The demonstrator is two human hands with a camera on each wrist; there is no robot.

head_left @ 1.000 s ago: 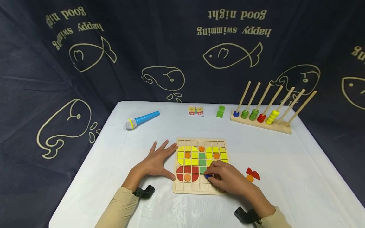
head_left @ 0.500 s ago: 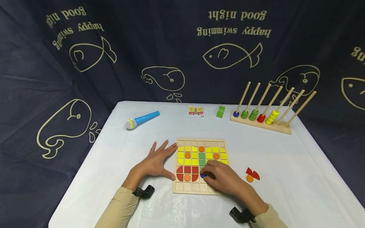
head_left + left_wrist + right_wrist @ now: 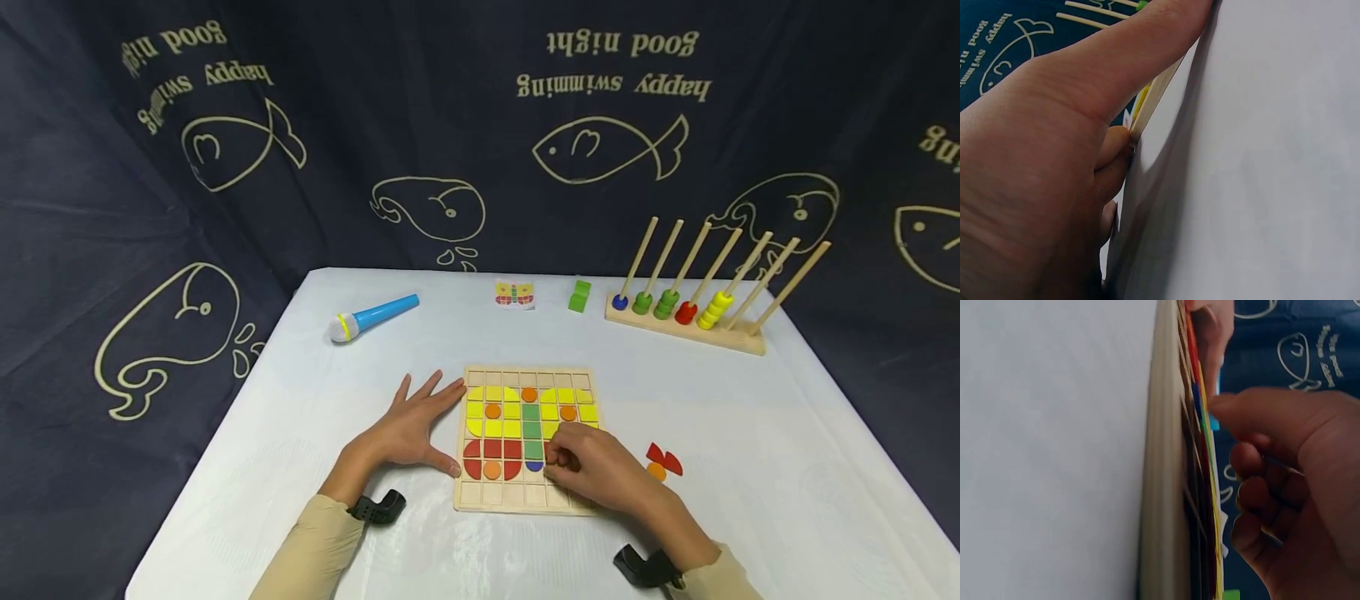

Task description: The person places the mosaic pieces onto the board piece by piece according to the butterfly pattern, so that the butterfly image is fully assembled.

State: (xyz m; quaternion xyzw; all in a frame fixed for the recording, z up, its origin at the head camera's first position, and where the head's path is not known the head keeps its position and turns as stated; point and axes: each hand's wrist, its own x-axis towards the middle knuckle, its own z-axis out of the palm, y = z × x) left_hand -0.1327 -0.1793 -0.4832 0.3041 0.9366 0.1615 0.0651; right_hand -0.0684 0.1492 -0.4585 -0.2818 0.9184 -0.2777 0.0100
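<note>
A wooden grid board (image 3: 513, 495) lies on the white table, filled in part with flat yellow, red, green and orange pieces. A blue piece with a rounded lower edge (image 3: 534, 467) sits in the cell below the green squares (image 3: 532, 431). Just right of it is my right hand (image 3: 600, 467), held over the board with fingers loosely bent and nothing seen between them; it hides some cells. In the right wrist view the thumb (image 3: 1272, 412) is extended near the board. My left hand (image 3: 412, 423) lies spread, its thumb and index finger touching the board's left edge.
Two red pieces (image 3: 664, 458) and an orange disc (image 3: 656, 472) lie right of the board. Farther back are a blue toy microphone (image 3: 375, 317), a butterfly picture card (image 3: 514, 293), green blocks (image 3: 579, 296) and a wooden peg stand (image 3: 684, 328) with coloured beads.
My right hand brought the blue piece left into the cell under the green squares, let go of it, and drew back slightly to the right. The left hand stayed in place.
</note>
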